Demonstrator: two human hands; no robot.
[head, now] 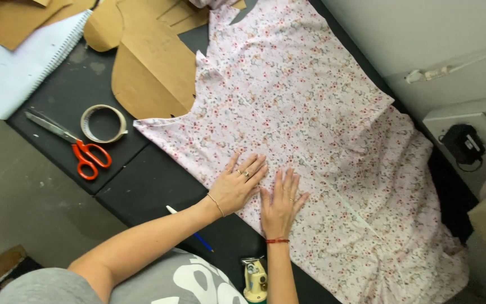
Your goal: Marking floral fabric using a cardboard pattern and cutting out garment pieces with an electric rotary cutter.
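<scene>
Both hands, left hand (236,186) and right hand (279,204), fingers spread flat on floral fabric (305,129) near its table-side edge.

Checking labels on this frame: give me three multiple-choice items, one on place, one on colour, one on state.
1. Where do the scissors lie?
A. left of the tape roll
B. on the cloth
C. under the cardboard pattern

2. What colour are the scissor handles?
A. blue
B. orange
C. black

3. How are both hands placed?
A. gripping the scissors
B. raised off the table
C. flat on the cloth

Answers: 1 A, they lie on the dark table just left of the roll. 2 B, both loops are orange. 3 C, left hand and right hand press flat, fingers spread.
</scene>
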